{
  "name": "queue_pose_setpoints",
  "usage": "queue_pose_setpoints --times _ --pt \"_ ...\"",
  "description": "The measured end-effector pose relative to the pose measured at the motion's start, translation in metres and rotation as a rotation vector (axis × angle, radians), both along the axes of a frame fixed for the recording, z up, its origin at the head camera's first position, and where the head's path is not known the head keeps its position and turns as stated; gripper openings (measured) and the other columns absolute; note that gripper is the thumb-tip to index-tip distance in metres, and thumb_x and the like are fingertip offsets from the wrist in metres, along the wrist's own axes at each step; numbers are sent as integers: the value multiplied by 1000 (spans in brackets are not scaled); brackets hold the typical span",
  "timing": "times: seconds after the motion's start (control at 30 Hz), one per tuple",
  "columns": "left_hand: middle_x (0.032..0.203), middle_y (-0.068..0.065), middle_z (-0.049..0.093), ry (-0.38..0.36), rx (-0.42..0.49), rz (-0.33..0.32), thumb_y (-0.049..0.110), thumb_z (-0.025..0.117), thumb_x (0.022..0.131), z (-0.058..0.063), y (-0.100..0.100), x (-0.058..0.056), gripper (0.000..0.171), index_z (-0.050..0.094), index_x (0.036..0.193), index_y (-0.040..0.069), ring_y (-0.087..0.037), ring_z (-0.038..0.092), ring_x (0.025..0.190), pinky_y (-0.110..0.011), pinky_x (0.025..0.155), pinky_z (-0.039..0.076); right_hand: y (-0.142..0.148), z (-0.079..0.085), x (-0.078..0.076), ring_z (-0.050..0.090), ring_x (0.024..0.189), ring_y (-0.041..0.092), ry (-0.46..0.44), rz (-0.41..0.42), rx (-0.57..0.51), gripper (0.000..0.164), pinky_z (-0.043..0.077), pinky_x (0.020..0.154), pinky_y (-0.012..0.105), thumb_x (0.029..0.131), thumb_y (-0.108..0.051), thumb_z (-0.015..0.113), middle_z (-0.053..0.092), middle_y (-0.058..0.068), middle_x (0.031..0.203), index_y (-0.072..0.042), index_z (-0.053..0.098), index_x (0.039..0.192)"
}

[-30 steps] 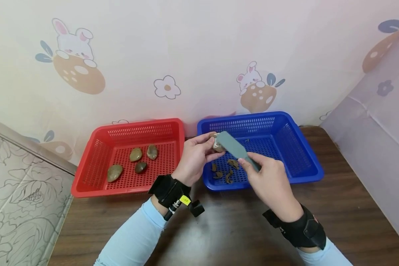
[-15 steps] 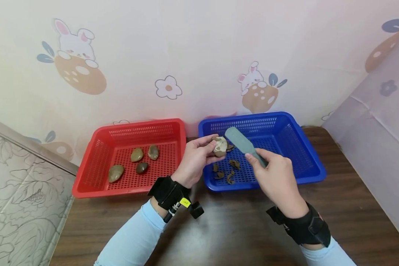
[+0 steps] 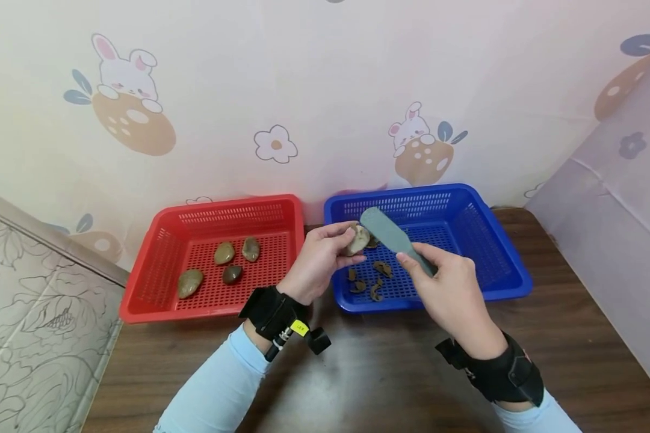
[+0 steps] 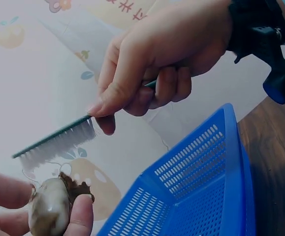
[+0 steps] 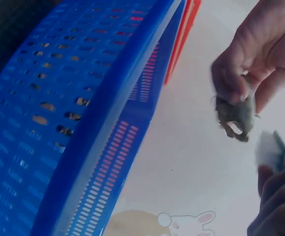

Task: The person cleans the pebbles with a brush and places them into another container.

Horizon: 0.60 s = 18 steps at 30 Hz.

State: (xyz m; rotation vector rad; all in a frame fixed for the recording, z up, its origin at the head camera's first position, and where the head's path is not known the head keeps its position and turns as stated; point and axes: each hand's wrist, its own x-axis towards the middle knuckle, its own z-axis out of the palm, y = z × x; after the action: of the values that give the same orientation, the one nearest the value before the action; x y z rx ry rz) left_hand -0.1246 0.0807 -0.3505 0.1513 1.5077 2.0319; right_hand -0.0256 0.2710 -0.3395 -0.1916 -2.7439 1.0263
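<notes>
In the head view my left hand (image 3: 319, 255) grips a pale, rounded stone (image 3: 359, 239) between thumb and fingers, over the left side of the blue basket (image 3: 498, 264). A ragged flap of brown crust (image 4: 80, 191) hangs from the stone's side in the left wrist view. My right hand (image 3: 448, 288) holds a brush (image 3: 387, 230) by its grey-green handle, thumb along the back. Its white bristles (image 4: 58, 146) face down, a small gap above the stone. Broken brown crust pieces (image 3: 382, 269) lie on the blue basket's floor, with another dark piece partly behind the stone.
To the left stands a red basket (image 3: 141, 288) with several smooth, glossy brown-green stones (image 3: 190, 282). Both baskets sit on the dark wood table (image 3: 368, 373), close against the papered wall (image 3: 336, 120). Their rims stand side by side, a narrow gap apart.
The brush has come off the stone and moved a little right, then slightly back left. My left hand has turned the stone so its pale face shows; the view has shifted slightly.
</notes>
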Motion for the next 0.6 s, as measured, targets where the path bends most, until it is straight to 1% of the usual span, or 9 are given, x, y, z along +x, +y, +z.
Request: queue_pose_setpoints --times 0.07,0.13,0.2,0.27,0.33,0.4,0.5,0.57,0.6 --pt "118 -9 61 27 -11 -29 14 52 96 0 0 0 31 59 126 13 -23 62 104 -32 87 55 -1 -2 1 44 46 11 -15 42 -9 50 34 37 23 90 -52 51 59 3 71 -14 62 121" --pt "116 -9 63 64 -44 -48 11 54 94 -1 0 1 33 57 127 11 -22 63 102 -32 87 54 -1 -4 0 44 45 10 -30 50 4 52 34 37 23 90 -53 51 59 2 71 -13 62 122" --pt "112 -10 65 81 -85 -46 8 57 92 -1 0 1 33 55 126 9 -22 65 98 -34 88 54 1 -5 -1 42 44 11 -37 22 34 53 33 37 23 91 -53 49 59 3 70 -12 61 122" --pt "109 -10 66 78 -124 -38 9 60 91 -1 0 2 32 54 123 8 -23 66 97 -34 87 55 3 -5 -2 44 45 11 -28 -17 56 54 33 36 23 91 -52 49 61 5 73 -10 61 123" --pt "106 -10 66 70 -140 -27 11 62 90 -2 1 2 30 54 118 9 -26 65 98 -35 88 54 5 -3 -1 44 44 12 -21 -38 63 54 33 36 23 92 -52 49 61 6 73 -9 60 123" --pt "106 -9 66 91 -159 -21 13 63 89 -2 0 1 28 57 116 10 -28 65 100 -35 87 55 6 -1 0 45 45 12 -26 -19 43 54 33 36 23 91 -52 50 62 6 75 -10 61 123" --pt "106 -8 66 143 -186 -14 15 63 89 -2 -1 0 27 60 116 13 -27 65 100 -35 88 54 5 0 2 44 45 12 -64 24 2 54 34 37 23 90 -54 49 60 5 73 -13 60 124" --pt "107 -7 66 170 -221 -13 16 63 89 -3 -1 0 27 62 116 16 -23 65 99 -34 87 54 6 0 1 45 46 12 -74 26 3 54 35 37 23 90 -55 49 59 5 71 -13 60 123" --pt "108 -7 65 176 -232 -15 16 63 89 -3 -1 -1 28 62 117 16 -21 65 98 -34 87 54 6 0 1 45 46 12 -77 13 14 54 35 37 23 91 -54 48 58 5 71 -12 60 123"
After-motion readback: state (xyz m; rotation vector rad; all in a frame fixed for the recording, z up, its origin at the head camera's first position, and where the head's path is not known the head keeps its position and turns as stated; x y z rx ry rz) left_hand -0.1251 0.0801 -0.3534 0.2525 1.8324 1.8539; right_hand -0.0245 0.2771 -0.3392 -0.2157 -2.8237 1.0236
